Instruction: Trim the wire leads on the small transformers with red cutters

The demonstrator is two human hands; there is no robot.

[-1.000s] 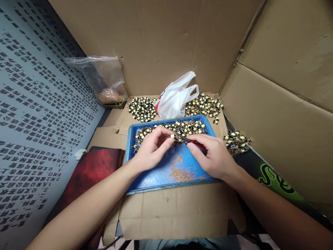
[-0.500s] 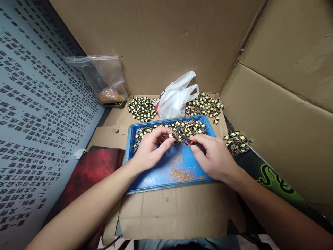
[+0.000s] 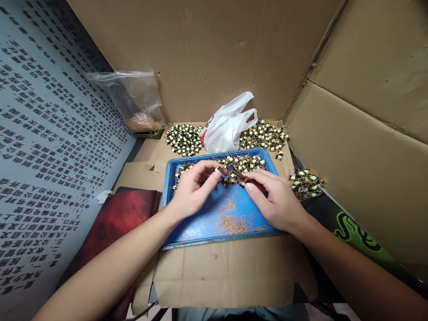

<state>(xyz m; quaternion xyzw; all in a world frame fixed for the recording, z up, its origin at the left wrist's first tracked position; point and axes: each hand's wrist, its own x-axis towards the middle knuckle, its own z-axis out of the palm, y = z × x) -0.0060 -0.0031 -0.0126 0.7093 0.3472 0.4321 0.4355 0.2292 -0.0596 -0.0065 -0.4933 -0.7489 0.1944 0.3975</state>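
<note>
Over a blue tray (image 3: 200, 238), my left hand (image 3: 197, 189) is closed on a small black-and-yellow coil component (image 3: 219, 170), pinched between thumb and fingers. My right hand (image 3: 276, 200) wraps around red-and-black handled cutting pliers (image 3: 249, 180). The dark jaws of the pliers point left and reach close to the component; whether they touch it I cannot tell. Behind my hands, many similar components (image 3: 249, 162) with thin copper-coloured leads fill the back of the tray. Clipped wire bits (image 3: 236, 224) lie scattered on its blue floor in front.
A white plastic bag (image 3: 222, 133) stands behind the tray between two component piles (image 3: 185, 139) (image 3: 267, 136). Another pile (image 3: 306, 183) sits at the right. A zip bag (image 3: 143, 120) with copper-coloured bits stands back left. Cardboard walls (image 3: 207, 53) surround the space; a red mat (image 3: 117, 223) lies left.
The component in my left hand has turned slightly and shows less of its yellow side. The pliers have shifted a little, their jaws reaching nearer my left fingertips. The view has moved slightly.
</note>
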